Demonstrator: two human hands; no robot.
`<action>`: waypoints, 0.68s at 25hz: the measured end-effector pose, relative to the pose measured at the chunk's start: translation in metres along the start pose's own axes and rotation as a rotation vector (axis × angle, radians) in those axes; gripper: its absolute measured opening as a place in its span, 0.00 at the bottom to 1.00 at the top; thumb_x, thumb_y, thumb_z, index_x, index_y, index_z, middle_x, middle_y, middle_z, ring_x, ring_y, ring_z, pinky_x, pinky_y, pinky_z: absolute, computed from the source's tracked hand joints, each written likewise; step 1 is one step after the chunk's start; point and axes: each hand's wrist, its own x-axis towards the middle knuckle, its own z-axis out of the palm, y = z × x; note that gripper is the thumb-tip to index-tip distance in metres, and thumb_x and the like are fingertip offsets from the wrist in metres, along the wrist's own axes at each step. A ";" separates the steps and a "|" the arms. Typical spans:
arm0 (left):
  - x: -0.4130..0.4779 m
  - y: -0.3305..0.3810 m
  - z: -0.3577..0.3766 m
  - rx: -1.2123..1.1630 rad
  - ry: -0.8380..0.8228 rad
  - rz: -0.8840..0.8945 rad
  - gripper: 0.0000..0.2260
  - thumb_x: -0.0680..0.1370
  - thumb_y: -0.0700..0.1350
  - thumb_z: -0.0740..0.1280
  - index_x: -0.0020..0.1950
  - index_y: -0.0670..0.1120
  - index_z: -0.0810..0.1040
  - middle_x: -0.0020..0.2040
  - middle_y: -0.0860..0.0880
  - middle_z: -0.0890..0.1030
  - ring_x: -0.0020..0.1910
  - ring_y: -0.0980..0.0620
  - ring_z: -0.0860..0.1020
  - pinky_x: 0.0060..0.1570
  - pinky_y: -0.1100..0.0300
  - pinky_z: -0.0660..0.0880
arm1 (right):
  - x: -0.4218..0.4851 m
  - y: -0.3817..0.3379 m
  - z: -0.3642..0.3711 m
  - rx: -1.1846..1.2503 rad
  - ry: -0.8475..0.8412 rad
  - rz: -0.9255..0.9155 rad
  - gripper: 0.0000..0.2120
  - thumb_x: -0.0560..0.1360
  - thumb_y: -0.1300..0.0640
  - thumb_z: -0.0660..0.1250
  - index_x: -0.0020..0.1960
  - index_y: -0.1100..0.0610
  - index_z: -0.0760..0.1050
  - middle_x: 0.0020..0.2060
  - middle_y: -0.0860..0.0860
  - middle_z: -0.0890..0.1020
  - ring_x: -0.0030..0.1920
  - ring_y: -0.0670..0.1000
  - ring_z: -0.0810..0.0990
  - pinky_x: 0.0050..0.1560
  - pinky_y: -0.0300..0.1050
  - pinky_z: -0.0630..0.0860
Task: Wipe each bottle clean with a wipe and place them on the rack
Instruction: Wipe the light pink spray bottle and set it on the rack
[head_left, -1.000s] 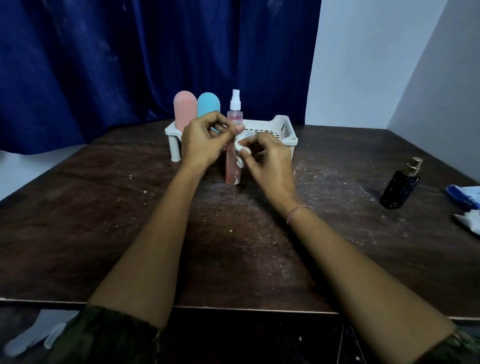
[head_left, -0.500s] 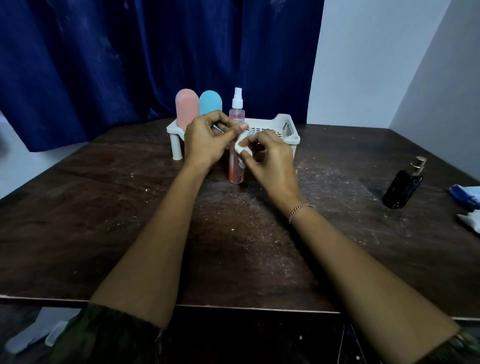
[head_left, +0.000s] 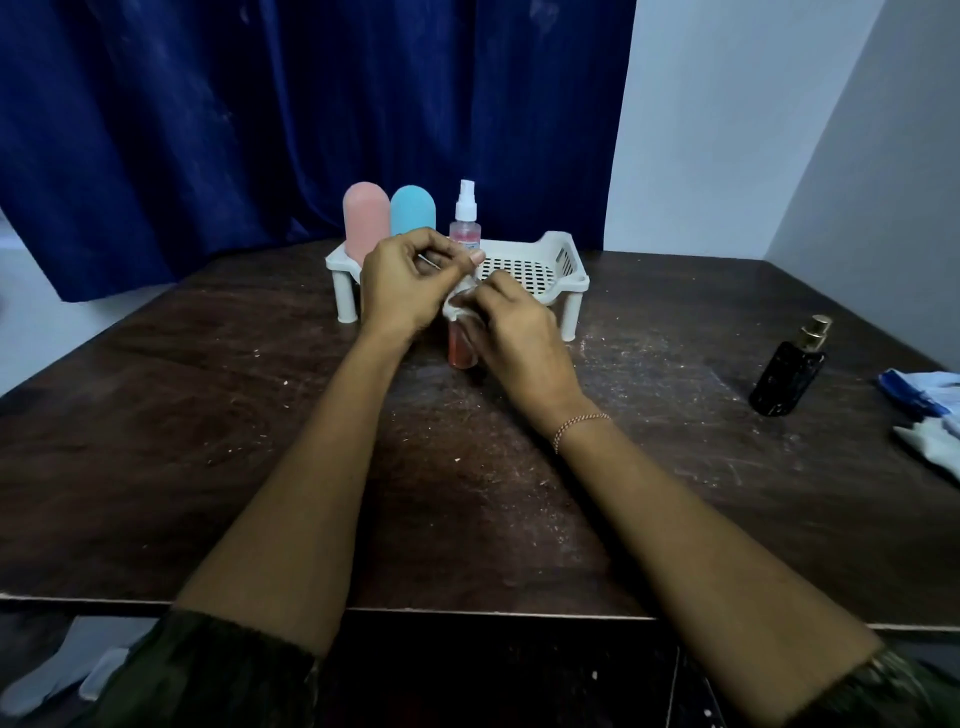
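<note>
A clear spray bottle (head_left: 461, 357) with pink liquid and a white pump stands on the table just in front of the white rack (head_left: 563, 283). A pink bottle (head_left: 365, 215) and a blue bottle (head_left: 414, 209) stand on the rack's left end. My left hand (head_left: 402, 288) and my right hand (head_left: 519, 335) both pinch a small white wipe (head_left: 456, 305) against the spray bottle's middle, hiding that part of it. A black perfume bottle (head_left: 789, 371) with a gold cap stands far right on the table.
The dark wooden table (head_left: 208, 441) is dusty, with specks around the middle. A blue and white wipe packet and cloth (head_left: 930, 410) lie at the right edge. A blue curtain hangs behind the rack. The rack's right half shows bare perforated floor.
My fingers have shifted slightly on the wipe, and my right hand has slid a little lower over the spray bottle. The bottle stays in place.
</note>
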 end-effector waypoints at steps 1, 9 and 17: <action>0.000 0.000 0.000 0.009 0.001 0.006 0.07 0.67 0.52 0.75 0.35 0.54 0.79 0.33 0.53 0.81 0.31 0.58 0.75 0.41 0.51 0.78 | 0.001 0.002 0.000 0.069 0.034 0.062 0.08 0.74 0.61 0.66 0.51 0.63 0.76 0.47 0.57 0.78 0.45 0.57 0.78 0.44 0.50 0.74; -0.001 -0.004 0.005 0.057 -0.010 -0.010 0.07 0.69 0.52 0.74 0.43 0.51 0.82 0.40 0.51 0.84 0.39 0.52 0.81 0.45 0.47 0.80 | 0.000 0.012 -0.002 0.410 0.129 0.414 0.07 0.70 0.67 0.69 0.46 0.59 0.78 0.42 0.50 0.82 0.39 0.41 0.78 0.45 0.29 0.73; -0.006 0.004 0.003 0.113 -0.081 -0.028 0.09 0.68 0.50 0.75 0.45 0.50 0.80 0.37 0.54 0.82 0.31 0.65 0.77 0.46 0.61 0.77 | 0.002 0.013 0.000 0.411 0.104 0.434 0.07 0.69 0.65 0.72 0.45 0.58 0.78 0.41 0.49 0.82 0.39 0.44 0.79 0.47 0.39 0.77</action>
